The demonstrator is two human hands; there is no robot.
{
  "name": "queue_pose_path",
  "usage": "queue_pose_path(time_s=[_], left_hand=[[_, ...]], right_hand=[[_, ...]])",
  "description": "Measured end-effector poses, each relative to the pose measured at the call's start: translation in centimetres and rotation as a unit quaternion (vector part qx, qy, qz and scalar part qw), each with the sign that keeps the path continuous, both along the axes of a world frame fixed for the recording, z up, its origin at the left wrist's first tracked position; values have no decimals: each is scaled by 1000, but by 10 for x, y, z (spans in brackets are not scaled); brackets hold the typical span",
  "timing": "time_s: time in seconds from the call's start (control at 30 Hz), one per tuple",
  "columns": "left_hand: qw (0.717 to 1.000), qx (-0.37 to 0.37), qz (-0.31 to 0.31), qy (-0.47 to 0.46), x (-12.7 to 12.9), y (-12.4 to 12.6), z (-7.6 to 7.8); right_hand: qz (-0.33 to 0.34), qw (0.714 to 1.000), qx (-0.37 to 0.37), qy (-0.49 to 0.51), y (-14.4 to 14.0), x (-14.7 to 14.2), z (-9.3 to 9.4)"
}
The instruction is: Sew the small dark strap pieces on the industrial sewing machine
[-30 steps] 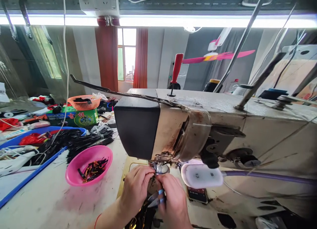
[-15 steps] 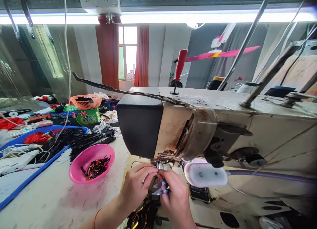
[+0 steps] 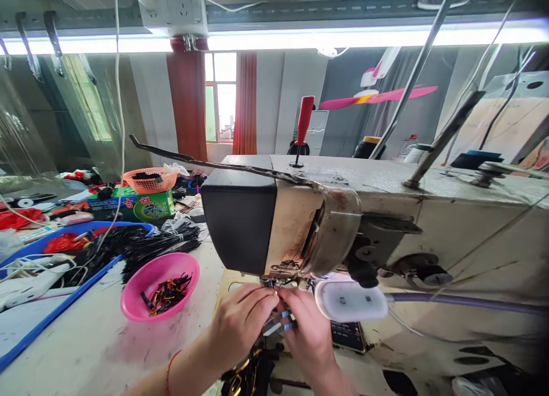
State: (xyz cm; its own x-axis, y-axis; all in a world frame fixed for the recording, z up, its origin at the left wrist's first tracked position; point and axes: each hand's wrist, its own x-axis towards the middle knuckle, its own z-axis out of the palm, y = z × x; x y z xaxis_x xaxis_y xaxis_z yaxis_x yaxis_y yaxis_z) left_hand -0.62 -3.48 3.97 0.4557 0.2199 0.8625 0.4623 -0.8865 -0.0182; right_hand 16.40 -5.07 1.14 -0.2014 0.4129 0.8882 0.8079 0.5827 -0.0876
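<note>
A worn, pale work surface carries an old beige industrial sewing machine with a black end cover. Under its needle end, a small shiny silver-blue piece sits pinched between both hands: the left hand curls its fingers onto it from one side, the right hand from the other. A white oval lamp hangs just beside the right hand. A round pink plastic bowl of dark bits sits near the left hand, and a blue tray lies beyond it.

Green box at rear of bench carries red and white printed characters, too blurred to read.
</note>
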Motion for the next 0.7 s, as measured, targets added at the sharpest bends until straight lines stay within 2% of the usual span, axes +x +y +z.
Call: queue_pose_path(time_s=[0.17,0.4,0.53,0.7], left_hand=[[1000,-17,-12,12,-1,1,0],[999,-42,6,-24,3,0,-5],[999,-40,-11,-24,4,0,-3],[999,-38,-21,-30,5,1,-4]], right_hand=[[-7,997,32,-68,5,12,1],[-15,975,85,-207,17,39,-22],[4,979,76,-190,20,41,-23],[21,990,60,-128,18,28,-16]])
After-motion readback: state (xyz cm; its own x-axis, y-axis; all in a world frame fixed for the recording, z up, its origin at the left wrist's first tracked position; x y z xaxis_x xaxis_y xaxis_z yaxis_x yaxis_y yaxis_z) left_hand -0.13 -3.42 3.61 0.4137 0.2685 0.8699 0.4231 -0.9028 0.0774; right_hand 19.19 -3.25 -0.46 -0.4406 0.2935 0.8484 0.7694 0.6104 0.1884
